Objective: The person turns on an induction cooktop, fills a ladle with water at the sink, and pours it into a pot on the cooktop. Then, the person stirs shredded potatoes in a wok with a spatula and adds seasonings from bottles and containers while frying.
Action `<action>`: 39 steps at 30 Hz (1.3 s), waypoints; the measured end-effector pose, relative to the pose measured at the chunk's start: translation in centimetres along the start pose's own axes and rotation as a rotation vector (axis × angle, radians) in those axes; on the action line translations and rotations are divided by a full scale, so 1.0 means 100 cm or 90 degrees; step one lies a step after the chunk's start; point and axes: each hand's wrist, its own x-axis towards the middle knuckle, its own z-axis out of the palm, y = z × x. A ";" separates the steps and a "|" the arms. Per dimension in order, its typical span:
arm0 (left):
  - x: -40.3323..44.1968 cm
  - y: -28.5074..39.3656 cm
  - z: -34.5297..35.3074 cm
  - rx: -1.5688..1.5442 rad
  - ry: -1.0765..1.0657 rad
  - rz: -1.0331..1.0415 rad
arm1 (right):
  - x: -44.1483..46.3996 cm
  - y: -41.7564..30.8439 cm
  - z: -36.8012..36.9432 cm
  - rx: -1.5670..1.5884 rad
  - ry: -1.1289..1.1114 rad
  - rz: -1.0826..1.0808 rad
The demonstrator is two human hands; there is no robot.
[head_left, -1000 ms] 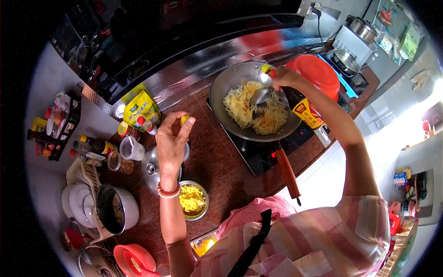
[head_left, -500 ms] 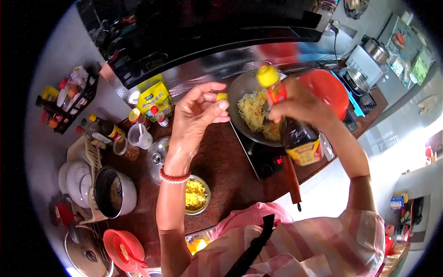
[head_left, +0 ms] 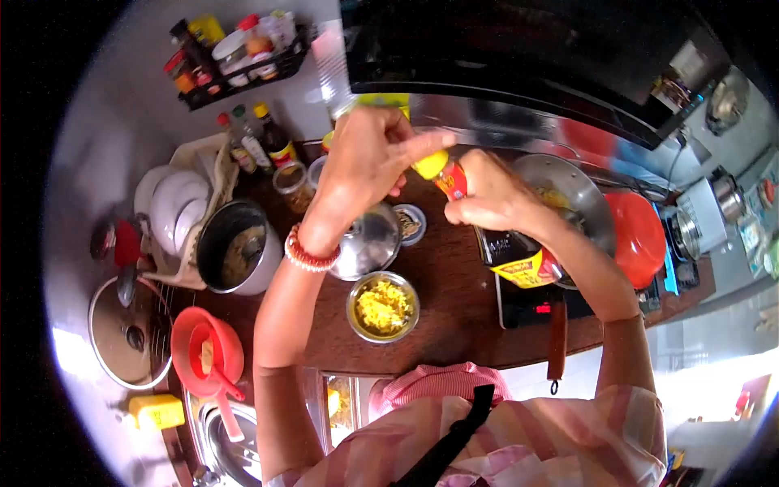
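My right hand (head_left: 495, 193) is wrapped around the neck of a dark sauce bottle (head_left: 522, 268) with a red-and-yellow label, tilted above the counter. At the bottle's top, the fingers of my left hand (head_left: 365, 154) close on the yellow cap (head_left: 431, 165); part of the cap is hidden behind them. Behind my right arm, a wok (head_left: 596, 191) with pale shredded food stands on the induction cooker (head_left: 511, 312), mostly covered from sight. Below my hands, a metal bowl (head_left: 354, 325) holds yellow, scrambled-egg-like pieces.
A metal lid (head_left: 363, 247) lies left of the bowl. Further left are a pot (head_left: 268, 264), a dish rack (head_left: 213, 174) and a red strainer (head_left: 231, 345) near the sink. Right of the wok sits a red basin (head_left: 637, 235). Sauce bottles (head_left: 280, 142) stand by the wall.
My left hand, which pinched a small yellow cap apart from the bottle, has come to the bottle's top. The bottle has moved away from over the wok. The view has turned leftward.
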 end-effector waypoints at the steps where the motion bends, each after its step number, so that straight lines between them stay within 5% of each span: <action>1: 0.002 -0.004 -0.010 0.059 0.043 0.042 | 0.011 -0.007 0.005 0.004 0.016 -0.019; 5: 0.012 -0.023 -0.055 0.079 0.063 -0.011 | 0.060 -0.031 0.027 -0.043 0.120 -0.104; 11: 0.035 -0.068 -0.141 0.044 0.072 0.135 | 0.154 -0.081 0.059 0.290 -0.031 -0.207; 16: 0.061 -0.107 -0.195 0.014 -0.160 0.288 | 0.226 -0.105 0.105 0.417 0.018 -0.300; 19: 0.072 -0.129 -0.194 0.003 -0.065 0.377 | 0.259 -0.115 0.120 0.502 0.066 -0.349; 23: 0.080 -0.133 -0.187 0.154 0.198 0.353 | 0.297 -0.122 0.126 0.433 0.200 -0.443; 24: 0.076 -0.126 -0.185 0.242 0.248 0.219 | 0.304 -0.122 0.127 0.418 0.241 -0.491; 28: 0.083 -0.155 -0.172 0.477 0.423 0.379 | 0.308 -0.105 0.143 0.316 0.307 -0.484; 31: 0.083 -0.165 -0.163 0.451 0.374 0.366 | 0.317 -0.093 0.156 0.168 0.390 -0.467; 39: 0.099 -0.206 -0.163 0.415 0.254 0.348 | 0.347 -0.070 0.185 0.072 0.343 -0.348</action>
